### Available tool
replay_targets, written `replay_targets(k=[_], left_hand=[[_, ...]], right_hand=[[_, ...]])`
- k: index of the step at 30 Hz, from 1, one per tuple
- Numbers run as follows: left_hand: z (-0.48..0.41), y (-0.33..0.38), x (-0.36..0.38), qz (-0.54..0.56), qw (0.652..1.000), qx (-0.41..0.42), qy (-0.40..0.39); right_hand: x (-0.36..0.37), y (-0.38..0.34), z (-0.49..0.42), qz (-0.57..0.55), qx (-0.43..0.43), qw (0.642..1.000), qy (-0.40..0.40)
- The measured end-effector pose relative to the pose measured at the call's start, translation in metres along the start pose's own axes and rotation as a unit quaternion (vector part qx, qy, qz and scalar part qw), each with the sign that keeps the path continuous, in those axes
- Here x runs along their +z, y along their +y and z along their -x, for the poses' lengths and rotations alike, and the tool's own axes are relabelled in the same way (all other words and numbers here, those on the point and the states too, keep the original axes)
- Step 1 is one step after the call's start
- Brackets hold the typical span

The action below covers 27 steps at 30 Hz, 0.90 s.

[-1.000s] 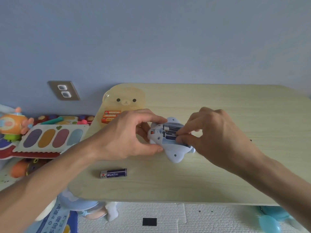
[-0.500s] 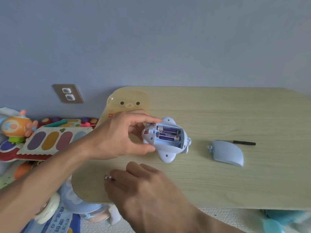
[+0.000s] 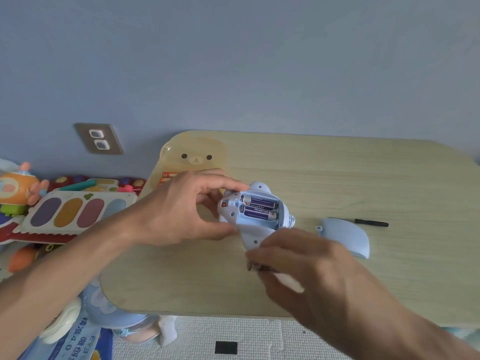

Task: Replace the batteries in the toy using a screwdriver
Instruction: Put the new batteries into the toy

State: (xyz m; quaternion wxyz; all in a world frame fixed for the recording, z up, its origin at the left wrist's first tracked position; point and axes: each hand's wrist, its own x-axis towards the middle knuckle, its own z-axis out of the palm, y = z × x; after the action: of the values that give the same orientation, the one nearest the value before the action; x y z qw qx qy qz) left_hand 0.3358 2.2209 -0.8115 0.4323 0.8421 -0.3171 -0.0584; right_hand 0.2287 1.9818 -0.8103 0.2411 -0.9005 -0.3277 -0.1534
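A light blue toy [image 3: 250, 224] lies belly-up on the wooden table [image 3: 337, 178], its battery bay open. Two purple batteries [image 3: 257, 209] sit in the bay; the slot nearest me holds none. My left hand [image 3: 181, 209] grips the toy's left end between thumb and fingers. My right hand [image 3: 298, 266] is just in front of the toy and pinches a third battery [image 3: 255, 266], mostly hidden by its fingers. The toy's blue battery cover [image 3: 345, 237] lies to the right. A thin black screwdriver [image 3: 368, 222] lies behind the cover.
A translucent yellow bear-faced box [image 3: 192, 157] with orange batteries inside stands at the table's back left. Colourful toys [image 3: 70, 209] crowd the floor to the left. A white foam mat [image 3: 233, 339] lies below the table's front edge. A wall socket [image 3: 98, 138] is on the blue wall.
My right hand left the toy, reached to the loose battery at the table's front left, picked it up and carried it back toward the toy. My left hand kept its hold.
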Motion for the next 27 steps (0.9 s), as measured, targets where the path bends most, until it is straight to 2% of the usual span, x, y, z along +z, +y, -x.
replay_targets(k=[6, 13, 20, 27], left_hand=[[-0.002, 0.009, 0.010, -0.022, 1.000, 0.017, 0.004], [-0.003, 0.011, 0.011, -0.031, 0.999, 0.012, -0.007], [-0.004, 0.017, 0.012, -0.031, 0.999, 0.002, -0.014], [-0.004, 0.017, 0.011, -0.028, 1.000, -0.008, -0.012]], right_hand=[[-0.046, 0.027, -0.017, -0.075, 0.081, 0.990, 0.086], [-0.027, 0.039, -0.029, -0.114, 0.081, 0.989, 0.053], [-0.029, 0.048, -0.031, -0.069, 0.020, 0.997, -0.016], [-0.022, 0.056, -0.039, -0.028, -0.078, 0.995, -0.063]])
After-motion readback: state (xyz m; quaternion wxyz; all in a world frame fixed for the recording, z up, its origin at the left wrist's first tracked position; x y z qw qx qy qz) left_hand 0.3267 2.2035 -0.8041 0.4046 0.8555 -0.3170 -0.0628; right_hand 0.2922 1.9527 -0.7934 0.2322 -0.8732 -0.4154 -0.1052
